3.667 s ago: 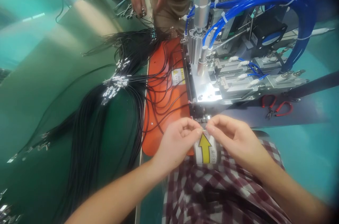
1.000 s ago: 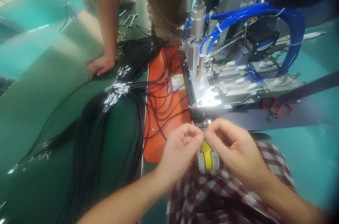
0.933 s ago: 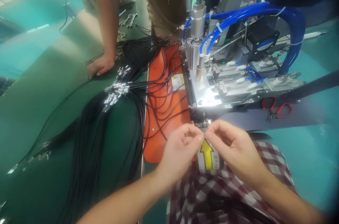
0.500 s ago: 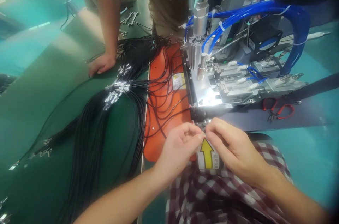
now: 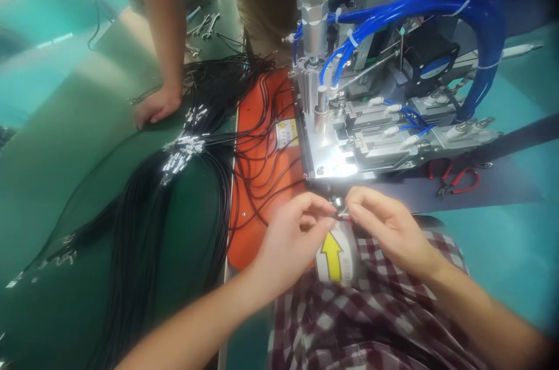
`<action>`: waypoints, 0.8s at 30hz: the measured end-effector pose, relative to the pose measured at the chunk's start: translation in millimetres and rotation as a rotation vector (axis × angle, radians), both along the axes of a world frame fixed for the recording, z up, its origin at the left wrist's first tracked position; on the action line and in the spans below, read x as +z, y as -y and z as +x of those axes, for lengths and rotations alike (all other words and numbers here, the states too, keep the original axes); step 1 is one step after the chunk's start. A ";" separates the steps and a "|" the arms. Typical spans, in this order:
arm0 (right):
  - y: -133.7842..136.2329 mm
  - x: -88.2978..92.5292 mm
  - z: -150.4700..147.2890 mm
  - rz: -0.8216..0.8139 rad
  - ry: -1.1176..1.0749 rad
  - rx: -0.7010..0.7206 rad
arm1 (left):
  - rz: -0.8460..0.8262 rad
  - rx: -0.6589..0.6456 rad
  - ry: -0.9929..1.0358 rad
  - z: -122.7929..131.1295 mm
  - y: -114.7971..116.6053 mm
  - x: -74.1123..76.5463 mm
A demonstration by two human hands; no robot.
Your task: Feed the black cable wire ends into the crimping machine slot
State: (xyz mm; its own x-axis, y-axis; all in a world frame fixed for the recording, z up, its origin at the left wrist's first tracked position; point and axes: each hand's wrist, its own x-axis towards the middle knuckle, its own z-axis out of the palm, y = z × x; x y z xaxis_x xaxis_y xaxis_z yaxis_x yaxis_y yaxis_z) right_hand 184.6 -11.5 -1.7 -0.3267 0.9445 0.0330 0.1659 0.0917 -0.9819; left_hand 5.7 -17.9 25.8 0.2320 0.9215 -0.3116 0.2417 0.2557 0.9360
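Observation:
In front of the machine's lower edge, my left hand [image 5: 301,233] has thumb and forefinger bent close together. What they hold, if anything, is too small to name. Just to its right, my right hand [image 5: 386,227] is closed in a pinch on a thin pale strand [image 5: 343,212], which looks like a wire end and reaches toward my left fingertips. Both hands are over the top of a white label with a yellow arrow [image 5: 332,256]. Black cables [image 5: 262,189] cross the orange plate [image 5: 248,242] to the left of my hands, and some pass behind my left hand.
A machine with metal cylinders [image 5: 314,26] and blue hoses [image 5: 393,14] stands ahead. Red-handled pliers [image 5: 465,180] lie to its right. Bundled cables with metal ends [image 5: 186,151] cover the green table, where another person's hand [image 5: 159,106] rests. Wrenches [image 5: 209,26] lie farther back.
My fingertips have moved slightly apart, so the thin strand shows between them. The whole scene has shifted a little left in view; the other person's hand stays on the table.

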 end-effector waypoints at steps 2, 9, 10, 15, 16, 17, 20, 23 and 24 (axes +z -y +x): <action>-2.3 -4.3 4.8 -0.005 -0.002 -0.046 | 0.219 -0.049 -0.134 0.8 -3.7 -4.4; -4.0 -23.5 8.7 -0.044 -0.021 -0.120 | 0.702 -0.267 -0.315 -3.0 -13.9 -23.2; -4.4 -25.8 7.1 -0.053 -0.028 -0.129 | 0.710 -0.277 -0.332 -4.1 -14.7 -25.2; -5.9 -32.0 -2.6 -0.094 -0.063 -0.180 | 0.719 -0.304 -0.402 -7.8 -18.1 -27.4; -5.7 -32.3 -4.1 -0.102 -0.064 -0.187 | 0.725 -0.308 -0.419 -8.0 -18.6 -27.0; -5.3 -32.4 -5.2 -0.109 -0.064 -0.194 | 0.732 -0.310 -0.438 -8.0 -19.0 -26.6; -3.6 -32.7 -6.8 -0.109 -0.062 -0.218 | 0.755 -0.304 -0.490 -7.8 -19.2 -26.8; -2.1 -33.7 -7.4 -0.096 -0.054 -0.239 | 0.782 -0.298 -0.528 -7.4 -18.3 -28.5; -1.8 -34.4 -7.7 -0.096 -0.047 -0.243 | 0.792 -0.297 -0.538 -7.2 -18.0 -29.0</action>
